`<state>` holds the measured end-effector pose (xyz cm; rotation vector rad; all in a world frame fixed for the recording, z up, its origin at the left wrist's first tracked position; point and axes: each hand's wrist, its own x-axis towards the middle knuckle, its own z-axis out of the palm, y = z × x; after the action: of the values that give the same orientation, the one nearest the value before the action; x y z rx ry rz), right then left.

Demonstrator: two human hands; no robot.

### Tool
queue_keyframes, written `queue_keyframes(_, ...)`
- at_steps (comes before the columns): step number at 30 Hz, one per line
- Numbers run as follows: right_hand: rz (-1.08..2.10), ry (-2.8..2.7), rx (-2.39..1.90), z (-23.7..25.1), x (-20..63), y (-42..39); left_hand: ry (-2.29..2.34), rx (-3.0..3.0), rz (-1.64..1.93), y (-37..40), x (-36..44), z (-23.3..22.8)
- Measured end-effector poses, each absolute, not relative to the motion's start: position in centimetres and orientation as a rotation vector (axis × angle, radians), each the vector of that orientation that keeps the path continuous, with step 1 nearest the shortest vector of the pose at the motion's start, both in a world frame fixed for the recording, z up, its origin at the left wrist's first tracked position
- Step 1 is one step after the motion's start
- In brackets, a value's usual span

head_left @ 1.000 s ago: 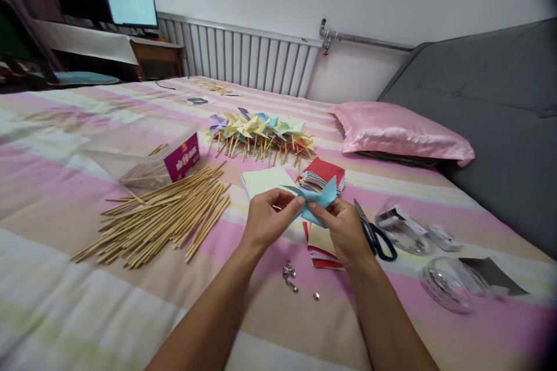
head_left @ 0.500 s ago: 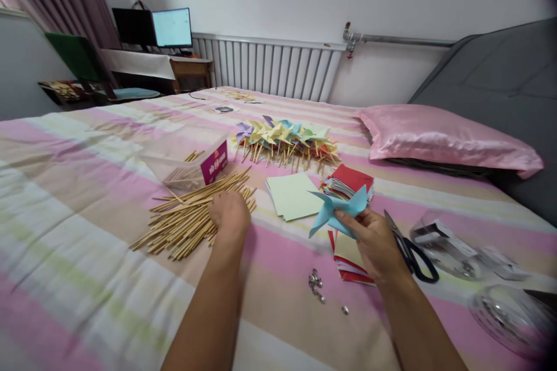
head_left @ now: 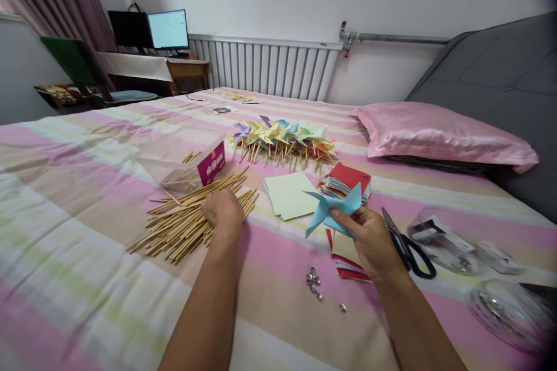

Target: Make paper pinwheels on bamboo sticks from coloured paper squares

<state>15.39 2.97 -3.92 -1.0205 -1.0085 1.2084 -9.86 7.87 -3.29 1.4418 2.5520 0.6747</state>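
My left hand (head_left: 223,210) is curled down onto a loose pile of thin wooden sticks (head_left: 183,232), its fingers closed around sticks; the fingertips and how many they hold are hidden. My right hand (head_left: 369,237) pinches a light blue paper pinwheel (head_left: 333,211) between thumb and fingers, its blades folded in and spread outward. Below the pinwheel lies a stack of red and cream paper squares (head_left: 348,258), partly covered by my right hand. Several small silver metal pieces (head_left: 312,284) lie on the bedspread between my forearms.
A clear plastic box (head_left: 191,165) with sticks stands behind the pile. Finished pinwheels (head_left: 282,139) lie farther back. Pale green paper (head_left: 289,194) and a red-topped stack (head_left: 348,179) sit mid-bed. Scissors (head_left: 409,246) and clear containers (head_left: 441,243) are at right, a pink pillow (head_left: 444,133) beyond.
My left hand has shifted slightly within the stick pile, and some sticks at its right side have moved. The pinwheel stays in my right hand. The view has turned slightly.
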Motion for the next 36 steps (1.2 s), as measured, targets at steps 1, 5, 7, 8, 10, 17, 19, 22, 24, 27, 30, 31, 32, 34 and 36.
queue_keyframes(1, 1.211, -1.008, -1.021, -3.9, 15.4, 3.0, 2.574, 1.466, 0.689, 7.8, -9.8, -3.2)
queue_keyframes(5, 1.214, -0.999, -1.015, -3.8, 15.4, 3.0, 2.389, 1.583, 1.094, 7.5, -9.3, -2.9)
queue_keyframes(7, 1.216, -0.991, -0.998, -3.8, 15.4, 3.0, 2.06, 1.509, 1.363, 7.4, -8.7, -2.7)
queue_keyframes(8, 1.218, -0.986, -0.983, -3.8, 15.4, 3.0, 1.874, 1.444, 1.446, 7.2, -8.3, -2.6)
queue_keyframes(10, 1.224, -0.979, -0.949, -3.6, 15.5, 3.0, 1.519, 1.309, 1.498, 6.8, -7.2, -2.1)
queue_keyframes(17, 1.237, -1.073, -0.805, -2.5, 15.8, 2.3, 1.006, 1.246, 1.233, 4.7, -3.6, -0.1)
queue_keyframes(19, 1.21, -1.116, -0.81, -2.2, 15.8, 2.1, 0.941, 1.285, 1.153, 4.5, -3.1, -0.1)
queue_keyframes(22, 1.155, -1.202, -0.854, -1.9, 15.9, 2.1, 0.909, 1.335, 1.051, 4.5, -2.9, -0.4)
queue_keyframes(24, 1.099, -1.273, -0.869, -1.9, 16.0, 2.2, 0.914, 1.368, 1.009, 4.5, -3.0, -0.6)
queue_keyframes(27, 0.878, -1.433, -0.851, -2.0, 16.3, 2.5, 0.928, 1.394, 0.963, 4.4, -3.1, -0.5)
queue_keyframes(30, 0.612, -1.585, -0.848, -2.0, 16.6, 2.6, 0.944, 1.385, 0.938, 4.2, -2.9, -0.3)
queue_keyframes(31, 0.558, -1.613, -0.848, -1.9, 16.6, 2.6, 0.948, 1.379, 0.938, 4.2, -2.9, -0.2)
queue_keyframes(32, 0.52, -1.628, -0.846, -1.9, 16.6, 2.6, 0.952, 1.373, 0.941, 4.2, -2.8, -0.2)
queue_keyframes(34, 0.472, -1.64, -0.844, -1.7, 16.6, 2.4, 0.958, 1.36, 0.949, 4.2, -2.7, -0.1)
queue_keyframes(36, 0.439, -1.642, -0.851, -1.6, 16.4, 2.2, 0.961, 1.357, 0.948, 4.2, -2.6, 0.0)
